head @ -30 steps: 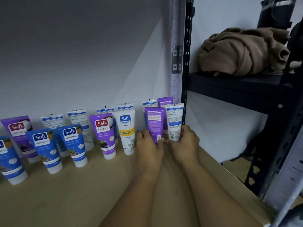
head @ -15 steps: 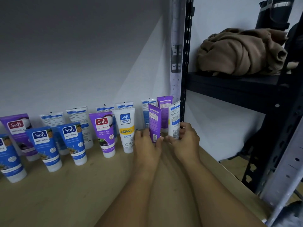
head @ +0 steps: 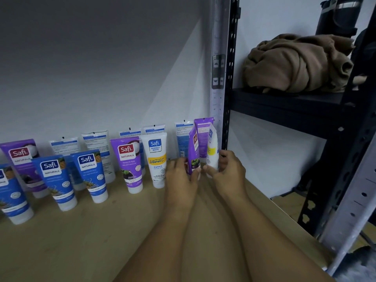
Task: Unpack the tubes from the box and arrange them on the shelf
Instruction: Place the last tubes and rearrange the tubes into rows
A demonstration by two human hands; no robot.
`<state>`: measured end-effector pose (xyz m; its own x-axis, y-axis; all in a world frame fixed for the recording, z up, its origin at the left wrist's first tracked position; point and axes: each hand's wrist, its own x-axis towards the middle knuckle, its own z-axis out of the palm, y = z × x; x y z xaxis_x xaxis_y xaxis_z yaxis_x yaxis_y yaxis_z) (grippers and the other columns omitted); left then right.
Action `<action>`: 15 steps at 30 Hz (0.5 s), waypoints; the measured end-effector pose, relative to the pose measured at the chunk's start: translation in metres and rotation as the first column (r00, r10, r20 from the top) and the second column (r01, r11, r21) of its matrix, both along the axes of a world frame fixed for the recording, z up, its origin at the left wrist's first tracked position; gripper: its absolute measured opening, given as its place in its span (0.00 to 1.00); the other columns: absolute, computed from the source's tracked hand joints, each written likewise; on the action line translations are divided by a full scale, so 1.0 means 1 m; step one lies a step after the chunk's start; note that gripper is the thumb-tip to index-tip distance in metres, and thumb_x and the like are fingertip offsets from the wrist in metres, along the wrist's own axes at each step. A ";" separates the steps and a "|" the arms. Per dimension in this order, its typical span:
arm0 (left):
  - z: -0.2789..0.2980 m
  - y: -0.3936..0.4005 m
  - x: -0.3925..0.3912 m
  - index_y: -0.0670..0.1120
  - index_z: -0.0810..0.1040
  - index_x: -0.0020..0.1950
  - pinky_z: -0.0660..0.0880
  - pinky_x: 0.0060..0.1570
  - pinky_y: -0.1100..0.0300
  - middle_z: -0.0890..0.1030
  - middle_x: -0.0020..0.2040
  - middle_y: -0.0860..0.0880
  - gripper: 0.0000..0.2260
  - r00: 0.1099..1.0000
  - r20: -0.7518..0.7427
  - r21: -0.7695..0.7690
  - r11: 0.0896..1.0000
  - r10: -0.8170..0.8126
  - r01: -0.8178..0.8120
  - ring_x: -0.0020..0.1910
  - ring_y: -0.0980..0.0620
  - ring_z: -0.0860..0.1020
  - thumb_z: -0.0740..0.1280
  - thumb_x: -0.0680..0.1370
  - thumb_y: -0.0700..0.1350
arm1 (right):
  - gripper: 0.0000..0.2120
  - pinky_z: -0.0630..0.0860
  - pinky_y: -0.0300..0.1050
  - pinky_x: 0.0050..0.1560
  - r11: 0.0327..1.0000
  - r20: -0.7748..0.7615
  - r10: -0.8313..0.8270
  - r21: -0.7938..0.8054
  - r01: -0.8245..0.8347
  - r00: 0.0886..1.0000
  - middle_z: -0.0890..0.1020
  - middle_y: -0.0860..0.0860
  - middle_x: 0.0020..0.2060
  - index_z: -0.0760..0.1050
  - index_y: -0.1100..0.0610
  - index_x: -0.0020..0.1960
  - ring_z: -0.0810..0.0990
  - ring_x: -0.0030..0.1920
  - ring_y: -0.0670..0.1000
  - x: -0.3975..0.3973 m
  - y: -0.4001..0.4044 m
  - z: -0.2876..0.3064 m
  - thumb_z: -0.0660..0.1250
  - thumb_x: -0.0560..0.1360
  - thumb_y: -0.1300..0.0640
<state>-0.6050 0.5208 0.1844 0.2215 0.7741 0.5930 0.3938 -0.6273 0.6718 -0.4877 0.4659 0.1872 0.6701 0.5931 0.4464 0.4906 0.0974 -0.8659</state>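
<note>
Two hands meet at the centre of the frame, low on the wooden shelf [head: 85,237], each pinching one tube near its cap end. The left hand [head: 180,176] holds a purple tube [head: 193,151] between thumb and fingers; this tube stands upright, turned edge-on so its Safi label shows only in part. The right hand [head: 228,173] grips a white tube [head: 212,148] just to the right of it, thumb in front and fingers curled behind, also turned nearly edge-on, with a patch of yellow visible. These two tubes stand just beside each other, close to the grey upright post [head: 218,58].

Behind them, against the wall, stand a purple tube with its back label showing [head: 204,131] and a blue-and-white one [head: 183,139]. Left of the hands a front row runs toward the left edge: a white Vitamin C tube [head: 155,159], a purple Naturals tube [head: 128,161], two blue Naturals tubes [head: 89,171] and [head: 54,180], another blue one [head: 10,196] cut by the frame edge, and a purple one [head: 21,157]. All stand cap down. White tubes with back labels [head: 97,143] stand behind them.

At the upper right, a dark shelf [head: 284,102] carries a crumpled brown cloth [head: 295,64] and a black container [head: 339,15].
</note>
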 end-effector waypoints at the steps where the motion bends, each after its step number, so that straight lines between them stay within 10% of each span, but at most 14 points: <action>1: 0.000 0.000 0.000 0.44 0.79 0.57 0.77 0.51 0.54 0.79 0.52 0.45 0.13 1.000 0.004 0.005 1.000 -0.004 0.004 0.51 0.47 0.78 0.72 0.76 0.48 | 0.27 0.80 0.44 0.53 1.000 0.004 -0.006 -0.001 0.006 1.000 0.80 0.51 0.56 0.72 0.52 0.64 0.80 0.54 0.47 0.000 0.000 0.000 0.78 0.69 0.54; 10: 0.001 -0.003 -0.002 0.45 0.78 0.62 0.70 0.43 0.74 0.84 0.53 0.51 0.14 0.992 0.078 -0.042 0.994 -0.095 0.099 0.50 0.56 0.81 0.70 0.77 0.42 | 0.25 0.77 0.41 0.52 0.999 -0.026 0.034 0.006 -0.034 0.999 0.80 0.47 0.56 0.69 0.51 0.66 0.80 0.55 0.47 -0.002 -0.001 0.003 0.73 0.72 0.61; 15: -0.004 0.004 -0.002 0.46 0.79 0.57 0.79 0.49 0.57 0.84 0.51 0.50 0.12 0.991 0.088 -0.033 0.995 -0.096 0.099 0.49 0.52 0.82 0.73 0.75 0.44 | 0.31 0.78 0.45 0.53 0.999 0.036 -0.034 -0.037 0.035 0.999 0.80 0.51 0.57 0.69 0.52 0.66 0.80 0.55 0.49 0.002 0.003 -0.003 0.78 0.68 0.57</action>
